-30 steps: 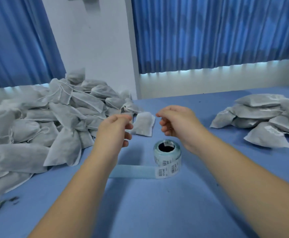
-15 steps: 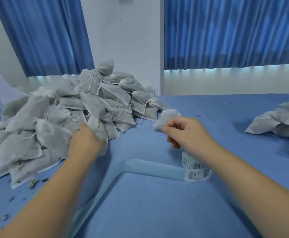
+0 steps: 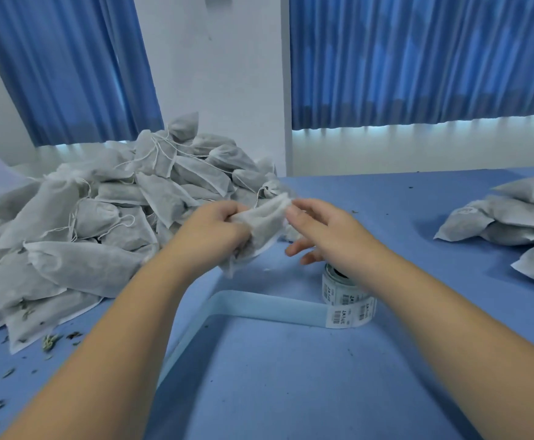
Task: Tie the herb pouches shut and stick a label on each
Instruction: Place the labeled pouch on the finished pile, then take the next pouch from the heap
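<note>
Pouch [image 3: 267,225] up above the blue table [image 3: 291,385], left hand [image 3: 214,231] curled tight round its lower half; right hand [image 3: 329,231] right beside its top corner, fingers loose and spread, gripping nothing. Label roll [image 3: 338,289] stands under the right wrist, heap of pouches [image 3: 100,217] on the left

Both bare forearms enter from the lower corners and converge at frame centre. Left hand [image 3: 218,230]: fingers curled, gripping a pouch [image 3: 267,222]. Right hand [image 3: 329,231]: fingers loosely spread, slightly blurred, one fingertip at the pouch's upper edge.
</note>
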Demonstrator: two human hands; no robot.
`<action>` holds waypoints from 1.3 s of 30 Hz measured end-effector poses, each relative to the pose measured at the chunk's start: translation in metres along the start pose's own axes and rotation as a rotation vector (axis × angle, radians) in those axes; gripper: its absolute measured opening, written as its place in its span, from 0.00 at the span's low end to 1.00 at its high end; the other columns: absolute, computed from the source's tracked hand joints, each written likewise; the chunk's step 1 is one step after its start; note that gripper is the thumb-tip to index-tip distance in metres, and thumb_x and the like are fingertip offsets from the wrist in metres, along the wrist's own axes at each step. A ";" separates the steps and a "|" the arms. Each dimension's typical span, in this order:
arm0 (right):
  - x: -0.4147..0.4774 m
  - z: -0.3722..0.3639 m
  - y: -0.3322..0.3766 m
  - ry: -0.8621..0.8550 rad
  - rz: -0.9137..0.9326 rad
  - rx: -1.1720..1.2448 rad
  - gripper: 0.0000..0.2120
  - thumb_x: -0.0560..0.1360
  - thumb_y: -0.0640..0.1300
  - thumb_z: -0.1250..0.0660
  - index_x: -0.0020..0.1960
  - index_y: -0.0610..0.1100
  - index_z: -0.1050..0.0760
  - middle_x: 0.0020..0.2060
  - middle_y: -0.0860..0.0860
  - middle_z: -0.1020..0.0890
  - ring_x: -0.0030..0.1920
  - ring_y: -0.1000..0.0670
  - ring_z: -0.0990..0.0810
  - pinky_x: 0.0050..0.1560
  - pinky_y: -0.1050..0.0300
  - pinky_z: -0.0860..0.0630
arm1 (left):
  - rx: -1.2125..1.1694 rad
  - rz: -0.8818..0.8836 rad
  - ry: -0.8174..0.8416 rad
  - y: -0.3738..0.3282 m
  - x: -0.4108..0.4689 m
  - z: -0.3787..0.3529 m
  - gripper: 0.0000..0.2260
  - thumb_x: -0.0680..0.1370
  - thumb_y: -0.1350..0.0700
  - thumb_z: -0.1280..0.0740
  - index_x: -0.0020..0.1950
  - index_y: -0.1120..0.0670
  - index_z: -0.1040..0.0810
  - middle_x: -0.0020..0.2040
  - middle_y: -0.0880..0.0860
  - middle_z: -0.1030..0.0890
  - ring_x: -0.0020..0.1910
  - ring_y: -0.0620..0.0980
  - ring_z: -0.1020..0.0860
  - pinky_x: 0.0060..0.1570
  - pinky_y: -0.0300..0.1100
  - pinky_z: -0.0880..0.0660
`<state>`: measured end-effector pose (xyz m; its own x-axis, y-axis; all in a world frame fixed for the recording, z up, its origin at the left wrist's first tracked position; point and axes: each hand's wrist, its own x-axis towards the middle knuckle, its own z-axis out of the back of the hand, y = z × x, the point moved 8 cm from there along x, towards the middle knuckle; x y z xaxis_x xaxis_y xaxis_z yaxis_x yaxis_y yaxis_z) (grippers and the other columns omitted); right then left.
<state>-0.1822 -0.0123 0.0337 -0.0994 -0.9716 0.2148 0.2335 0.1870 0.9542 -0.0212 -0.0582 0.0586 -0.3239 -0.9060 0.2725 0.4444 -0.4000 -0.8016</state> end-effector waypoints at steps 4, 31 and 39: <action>-0.007 0.004 0.020 0.002 0.116 0.058 0.13 0.77 0.44 0.31 0.60 0.50 0.28 0.44 0.51 0.19 0.30 0.53 0.20 0.33 0.59 0.22 | -0.030 -0.057 0.083 -0.028 -0.005 -0.023 0.11 0.69 0.63 0.39 0.41 0.55 0.18 0.28 0.47 0.25 0.27 0.43 0.29 0.27 0.35 0.32; -0.031 0.026 0.073 0.153 0.155 -0.445 0.07 0.77 0.41 0.33 0.42 0.42 0.20 0.20 0.58 0.30 0.21 0.57 0.35 0.23 0.67 0.35 | -0.660 -0.051 0.073 -0.037 -0.038 -0.032 0.11 0.66 0.66 0.41 0.37 0.57 0.19 0.36 0.57 0.16 0.30 0.50 0.21 0.35 0.39 0.21; -0.043 -0.012 0.067 0.425 0.136 -0.299 0.11 0.79 0.42 0.36 0.60 0.50 0.25 0.47 0.54 0.17 0.32 0.48 0.19 0.35 0.57 0.21 | -0.578 -0.080 0.076 -0.046 -0.043 -0.025 0.08 0.69 0.60 0.37 0.34 0.54 0.19 0.28 0.56 0.25 0.25 0.50 0.29 0.32 0.42 0.33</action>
<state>-0.1504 0.0398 0.0855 0.3371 -0.9261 0.1692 0.4889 0.3258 0.8092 -0.0487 0.0023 0.0708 -0.4063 -0.8549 0.3226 -0.1049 -0.3071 -0.9459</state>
